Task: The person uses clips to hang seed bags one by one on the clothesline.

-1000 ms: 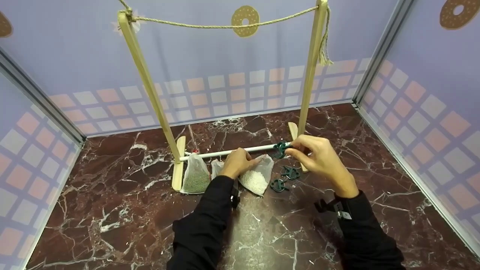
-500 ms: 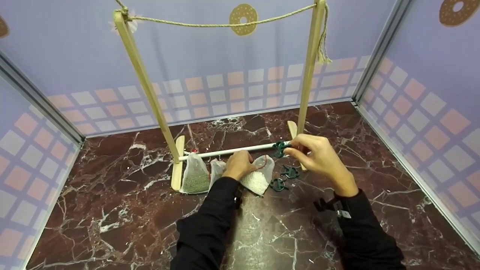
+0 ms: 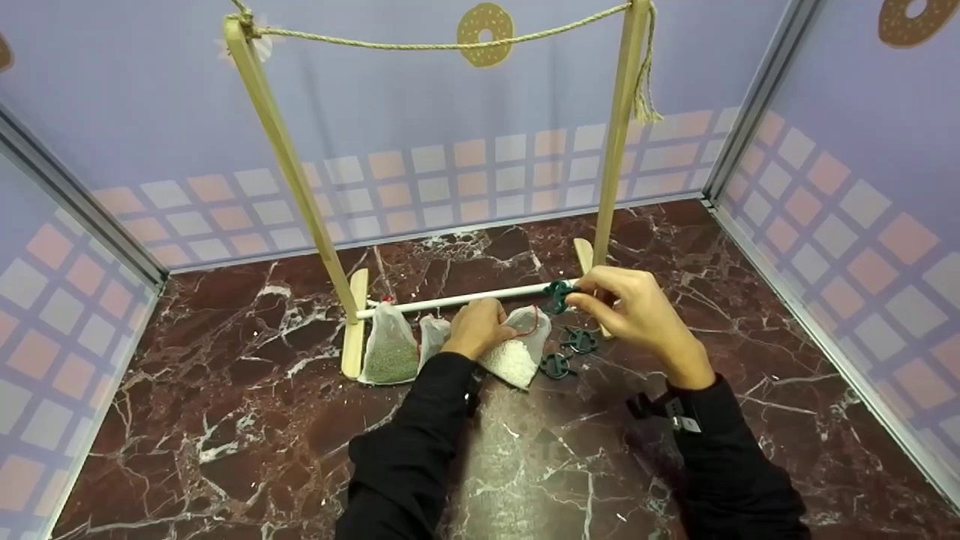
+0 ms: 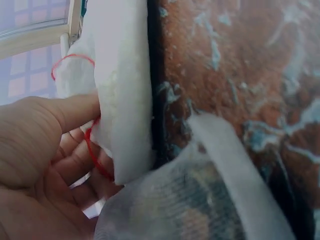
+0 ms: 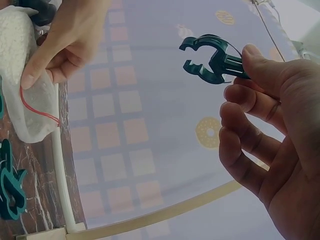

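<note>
Left side: wooden upright post [image 3: 290, 161], pale, on a flat foot [image 3: 355, 352] set on the dark red marble-patterned bench [image 3: 247, 442].

Next: white mesh bag of green grain [image 3: 394, 361], standing, its peaked top at the white rod [image 3: 517, 292] that runs low between the posts.

Next: second mesh bag [image 3: 433, 335], smaller in view, contents unclear, partly hidden by a black sleeve [image 3: 409, 442] and the left hand.

Left hand [image 3: 478, 328]: grip closed, thumb against the fingers, pinching the upper edge of the mesh bag of white grain [image 3: 514, 363]. That bag sits on the bench to the right of the hand, in front of the rod; red drawstring [image 3: 538, 321] looped at its mouth.

Beside it: two dark green spring clips, a nearer clip [image 3: 556, 366] and a farther clip [image 3: 580, 341], lying on the bench near each other.

Right hand [image 3: 630, 304]: grip narrowed to a pinch, thumb and forefinger on the handles of a third green clip [image 5: 231, 64], remaining fingers loosely curled. This clip is raised clear of the bench, its mouth parted and pointing left.

Right side: second wooden post [image 3: 622, 120]; twisted rope [image 3: 367, 43] strung between the post tops, frayed tail hanging at right.
</note>
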{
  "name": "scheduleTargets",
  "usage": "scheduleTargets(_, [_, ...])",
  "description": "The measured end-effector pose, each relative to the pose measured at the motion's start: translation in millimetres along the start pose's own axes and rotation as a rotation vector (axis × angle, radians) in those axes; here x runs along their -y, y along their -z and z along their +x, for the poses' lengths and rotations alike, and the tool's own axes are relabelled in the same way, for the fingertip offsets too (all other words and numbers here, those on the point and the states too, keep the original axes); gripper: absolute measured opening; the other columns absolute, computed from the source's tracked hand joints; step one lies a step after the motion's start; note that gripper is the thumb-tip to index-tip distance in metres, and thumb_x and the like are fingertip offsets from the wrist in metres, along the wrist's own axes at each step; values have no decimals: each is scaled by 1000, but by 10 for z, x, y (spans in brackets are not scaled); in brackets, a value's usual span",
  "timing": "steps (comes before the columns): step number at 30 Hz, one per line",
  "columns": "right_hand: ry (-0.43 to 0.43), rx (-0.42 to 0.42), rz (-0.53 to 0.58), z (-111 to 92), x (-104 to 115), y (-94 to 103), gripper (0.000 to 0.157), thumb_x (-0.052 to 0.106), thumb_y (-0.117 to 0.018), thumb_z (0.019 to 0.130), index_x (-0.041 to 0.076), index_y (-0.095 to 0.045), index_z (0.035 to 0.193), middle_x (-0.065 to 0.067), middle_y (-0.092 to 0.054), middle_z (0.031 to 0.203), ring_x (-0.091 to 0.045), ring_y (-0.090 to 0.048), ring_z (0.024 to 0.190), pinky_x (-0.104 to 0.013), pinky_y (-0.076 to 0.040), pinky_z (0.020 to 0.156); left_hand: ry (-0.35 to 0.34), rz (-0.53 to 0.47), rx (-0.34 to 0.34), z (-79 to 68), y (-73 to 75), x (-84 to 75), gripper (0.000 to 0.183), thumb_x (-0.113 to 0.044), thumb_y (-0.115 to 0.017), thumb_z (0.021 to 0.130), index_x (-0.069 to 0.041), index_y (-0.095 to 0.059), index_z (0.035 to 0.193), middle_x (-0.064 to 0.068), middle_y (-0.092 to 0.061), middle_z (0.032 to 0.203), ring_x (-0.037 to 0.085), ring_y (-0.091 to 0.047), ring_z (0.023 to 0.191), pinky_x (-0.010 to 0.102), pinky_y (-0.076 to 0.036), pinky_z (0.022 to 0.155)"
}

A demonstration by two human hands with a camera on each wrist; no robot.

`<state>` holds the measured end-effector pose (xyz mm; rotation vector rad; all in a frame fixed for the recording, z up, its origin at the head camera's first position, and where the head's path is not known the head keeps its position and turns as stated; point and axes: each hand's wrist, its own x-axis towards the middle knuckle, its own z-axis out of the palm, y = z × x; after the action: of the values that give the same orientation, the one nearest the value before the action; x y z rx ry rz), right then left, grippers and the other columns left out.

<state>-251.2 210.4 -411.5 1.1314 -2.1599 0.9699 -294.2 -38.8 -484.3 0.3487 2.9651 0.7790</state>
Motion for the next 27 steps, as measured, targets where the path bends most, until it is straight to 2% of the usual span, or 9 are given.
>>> scheduleTargets(3, [-11,5,11,11,6,5,7,9,-78,90,10,-71,91,7,-63,75,-7,-57,61,-18,-49,55,-48,-16,9,-19,55,7,52,-17,-85,82,-16,-38,59,-9,-26,55,13,-27,54,29,-21,52])
scheduleTargets(7, [-15,7,13,4,15,29,7,9,-78,90,10,-71,90,7,-64,76,-7,-56,60,-17,-47,55,-99,-37,62,-32,130,-17,50,-17,-86,81,-15,-40,61,-6,-29,58,14,-27,55,28,-23,54])
scheduleTargets(14, [9,31,-35,119,56,194,8,10,-78,90,9,-71,90,7,-65,77,-6,-54,60,-18,-47,53,-232,-51,51,-57,257,-142,41,-16,-86,81,-16,-49,65,-9,-40,58,11,-38,56,26,-31,58])
scheduleTargets(17, [25,40,-52,211,91,287,8,10,-78,89,7,-70,90,5,-67,77,-6,-56,61,-15,-48,54,-264,-57,51,-93,339,-202,44,-17,-84,84,-14,-45,63,-8,-34,57,12,-34,56,27,-27,58])
scheduleTargets(20, [9,49,-57,284,151,384,7,11,-78,90,8,-71,91,5,-67,78,-6,-57,62,-15,-48,56,-286,-75,40,-118,432,-264,40,-18,-82,87,-9,-50,65,-4,-37,58,13,-35,56,27,-27,56])
scheduleTargets(22, [7,54,-63,324,195,442,6,11,-78,90,9,-72,92,6,-68,79,-6,-57,62,-15,-48,57,-292,-90,26,-129,496,-306,25,-19,-81,88,-8,-64,73,-4,-53,62,11,-44,57,25,-36,56])
scheduleTargets(24, [10,67,-68,365,240,502,6,11,-77,91,9,-72,92,6,-68,79,-5,-56,63,-15,-48,57,-305,-96,8,-135,567,-351,14,-18,-79,89,-6,-74,86,1,-68,73,11,-55,61,23,-47,59])
scheduleTargets(27, [55,82,-96,448,296,588,6,8,-77,90,7,-71,91,5,-68,78,-5,-56,62,-14,-47,56,-329,-82,-20,-135,688,-420,16,-18,-77,90,-6,-77,102,8,-77,92,15,-67,70,26,-57,66])
